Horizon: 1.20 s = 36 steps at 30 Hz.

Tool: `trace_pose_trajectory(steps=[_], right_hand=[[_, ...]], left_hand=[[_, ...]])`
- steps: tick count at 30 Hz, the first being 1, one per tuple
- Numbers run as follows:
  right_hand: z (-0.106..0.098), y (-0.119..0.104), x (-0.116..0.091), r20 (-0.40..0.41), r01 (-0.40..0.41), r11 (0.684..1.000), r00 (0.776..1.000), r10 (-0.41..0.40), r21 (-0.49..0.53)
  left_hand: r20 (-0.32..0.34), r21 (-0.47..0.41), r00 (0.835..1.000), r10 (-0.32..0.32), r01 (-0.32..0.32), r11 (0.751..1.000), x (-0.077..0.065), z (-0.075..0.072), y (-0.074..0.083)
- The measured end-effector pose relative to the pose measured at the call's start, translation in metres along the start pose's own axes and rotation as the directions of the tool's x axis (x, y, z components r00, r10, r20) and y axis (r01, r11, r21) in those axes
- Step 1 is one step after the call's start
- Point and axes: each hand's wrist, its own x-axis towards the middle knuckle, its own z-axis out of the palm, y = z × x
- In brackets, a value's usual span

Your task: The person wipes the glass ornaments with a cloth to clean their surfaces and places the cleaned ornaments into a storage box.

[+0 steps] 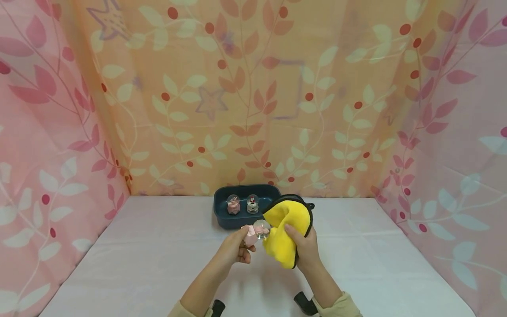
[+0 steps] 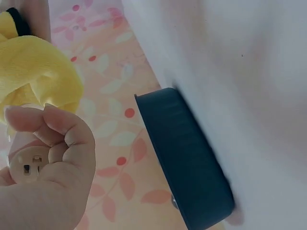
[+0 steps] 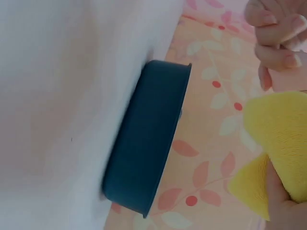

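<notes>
My left hand (image 1: 233, 251) grips a small snow globe (image 1: 261, 230) by its pink base, the clear ball pointing right. In the left wrist view the underside of the base (image 2: 29, 165) shows between curled fingers. A yellow cloth (image 1: 291, 220) with black edging is bunched in my right hand (image 1: 306, 246), thumb on its front. The cloth's left side lies right at the globe's ball. Seen from the right wrist, the cloth (image 3: 283, 139) hides part of the globe.
Behind the hands, a dark blue tray (image 1: 225, 223) stands on the white table (image 1: 158, 246). It holds a snow globe with a pink base (image 1: 233, 206) and one with a pale base (image 1: 252, 206). Leaf-patterned curtains (image 1: 253, 110) close off the back and sides.
</notes>
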Motion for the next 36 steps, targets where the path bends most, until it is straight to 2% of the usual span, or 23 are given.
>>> trace_pose_trajectory(steps=[4,6,8,11,14,23,29,36], right_hand=[[0.002,0.001,-0.004,0.122,0.138,0.990,0.984,-0.133,-0.032],[0.004,0.002,-0.006,0.173,0.179,0.980,0.971,-0.162,-0.087],[0.006,0.002,-0.008,0.210,0.186,0.970,0.966,-0.151,-0.155],[0.010,0.003,-0.010,0.245,0.149,0.958,0.965,-0.088,-0.244],[0.013,0.005,-0.011,0.230,0.100,0.955,0.972,-0.035,-0.278],[0.018,0.009,-0.010,0.081,0.068,0.967,0.995,-0.050,-0.244],[0.020,0.008,-0.008,0.047,0.006,0.978,0.999,0.004,-0.209],[0.018,0.005,-0.005,0.038,-0.026,0.977,0.999,0.034,-0.211]], left_hand=[[-0.005,-0.021,1.000,-0.016,0.016,1.000,0.000,0.000,0.002],[0.007,-0.028,1.000,-0.008,0.008,1.000,0.000,0.001,0.003],[0.026,-0.035,1.000,0.002,-0.001,0.999,0.000,0.002,0.004],[0.059,-0.029,0.998,0.019,-0.017,0.999,-0.002,0.004,0.005],[0.074,-0.016,0.997,0.013,-0.012,1.000,-0.002,0.005,0.005],[0.090,0.047,0.996,-0.024,0.020,0.999,-0.004,0.004,0.002],[0.014,0.133,1.000,0.001,-0.003,0.991,-0.003,0.004,0.002],[0.030,0.157,0.998,0.064,-0.068,0.985,-0.002,0.003,0.002]])
